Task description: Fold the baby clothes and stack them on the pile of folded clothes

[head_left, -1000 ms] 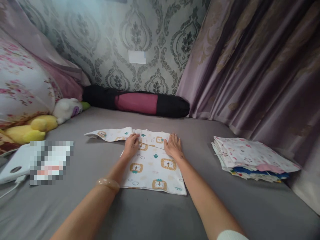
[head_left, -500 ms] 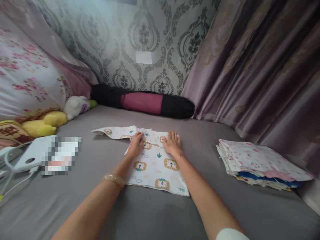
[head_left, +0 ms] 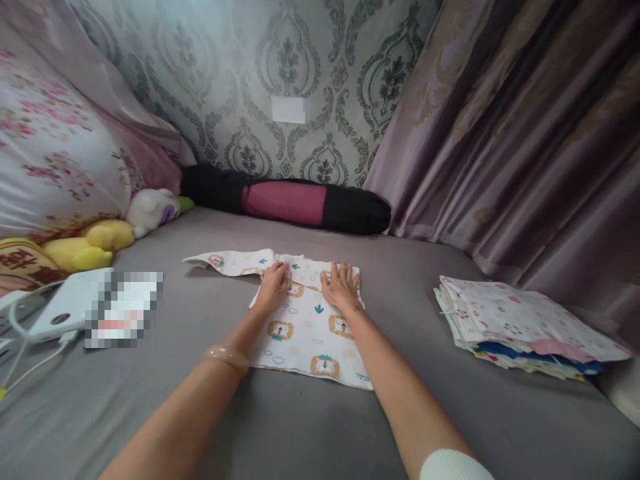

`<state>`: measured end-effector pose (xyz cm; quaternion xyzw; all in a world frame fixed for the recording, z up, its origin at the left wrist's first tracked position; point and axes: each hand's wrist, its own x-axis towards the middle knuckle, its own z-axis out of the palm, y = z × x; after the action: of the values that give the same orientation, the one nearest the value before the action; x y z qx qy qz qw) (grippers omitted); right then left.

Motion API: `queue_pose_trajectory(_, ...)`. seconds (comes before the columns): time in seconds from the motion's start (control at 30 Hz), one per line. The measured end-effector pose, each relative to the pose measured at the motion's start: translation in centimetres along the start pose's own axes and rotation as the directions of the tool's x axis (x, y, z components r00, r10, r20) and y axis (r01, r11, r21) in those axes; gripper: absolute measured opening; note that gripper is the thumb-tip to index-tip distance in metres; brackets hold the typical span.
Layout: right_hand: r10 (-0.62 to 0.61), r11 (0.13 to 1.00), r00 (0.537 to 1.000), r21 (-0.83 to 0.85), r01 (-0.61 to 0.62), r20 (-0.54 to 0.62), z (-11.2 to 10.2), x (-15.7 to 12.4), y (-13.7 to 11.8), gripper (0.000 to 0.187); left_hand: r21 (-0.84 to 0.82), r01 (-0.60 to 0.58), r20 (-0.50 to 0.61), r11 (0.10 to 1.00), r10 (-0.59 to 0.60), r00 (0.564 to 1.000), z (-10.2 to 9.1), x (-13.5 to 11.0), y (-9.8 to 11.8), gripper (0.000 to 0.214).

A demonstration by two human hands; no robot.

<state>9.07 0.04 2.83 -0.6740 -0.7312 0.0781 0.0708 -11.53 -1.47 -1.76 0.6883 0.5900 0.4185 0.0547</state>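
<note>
Both hands press flat on the printed cloth (head_left: 305, 320) — left hand (head_left: 274, 288) and right hand (head_left: 341, 288), fingers spread, gripping nothing — on the grey bed (head_left: 310, 427).

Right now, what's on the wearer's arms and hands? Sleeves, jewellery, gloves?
Both hands are bare, no gloves. The left hand has a pale, translucent bangle round the wrist and no sleeve in view on that forearm. The right hand has a bare forearm; a white ribbed sleeve cuff shows near the elbow.
</note>
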Motion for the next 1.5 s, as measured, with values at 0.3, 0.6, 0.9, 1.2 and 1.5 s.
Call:
queue_pose_trajectory(0.3,-0.067,0.998,0.997,-0.014,0.067,-0.029,-0.6,-0.2,-2.4,0.060,0.046,0.003,-0.004,0.999,-0.003,1.000,0.4,0.1,0.0,0.041)
queue_pose_trajectory(0.6,-0.206,0.978,0.976,0.039,0.203,0.075,0.2,-1.1,-5.6,0.058,0.083,-0.009,0.027,0.996,0.007,1.000,0.3,0.1,0.0,0.045)
queue_pose_trajectory(0.9,-0.181,0.983,0.975,0.033,0.178,0.127,0.1,-0.8,-5.7,0.059,0.075,-0.035,-0.075,0.997,0.041,0.996,0.7,-0.1,-0.1,0.035)
queue_pose_trajectory(1.2,-0.380,0.925,0.922,0.056,0.377,0.070,0.7,0.2,-9.1,0.054,-0.005,0.086,-0.290,0.996,-0.084,0.953,-0.3,0.0,0.6,0.027)
queue_pose_trajectory(1.5,-0.376,0.926,0.924,0.056,0.373,0.072,1.9,0.6,-9.9,0.054,-0.097,0.234,-0.393,0.967,-0.253,0.884,-0.8,0.2,1.3,0.023)
